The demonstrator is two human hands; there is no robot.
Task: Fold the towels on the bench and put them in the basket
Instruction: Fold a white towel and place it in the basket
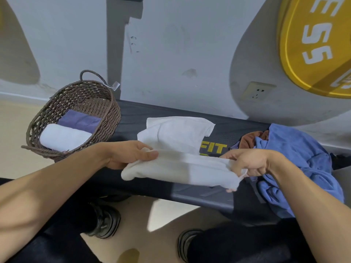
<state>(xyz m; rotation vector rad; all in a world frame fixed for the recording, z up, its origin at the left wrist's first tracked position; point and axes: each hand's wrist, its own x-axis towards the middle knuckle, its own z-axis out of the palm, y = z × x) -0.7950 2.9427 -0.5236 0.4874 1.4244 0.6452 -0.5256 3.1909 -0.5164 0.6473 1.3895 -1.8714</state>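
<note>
White terry cloth stretches between both hands: the white towel [178, 168] is gripped at its near folded edge, the left hand [131, 154] pinching the left end between thumb and curled fingers, the right hand [247, 164] curled round the right end, where a small loop of the cloth sticks out past the fingers. The far part of this towel lies spread on the dark worktop [237, 128], partly covering yellow lettering printed there. At the left end of the worktop stands a brown woven basket [106, 114], tilted toward the camera, with a rolled white towel [62, 137] and a folded purple-blue towel [79, 120] inside, touching each other. At the right end a crumpled blue towel [296, 152] lies in a heap and hangs over the near edge; a brown cloth [250, 138] shows just behind it. A wall socket [258, 91] sits on the grey wall above. Black shoes [106, 221] show on the floor below.
</note>
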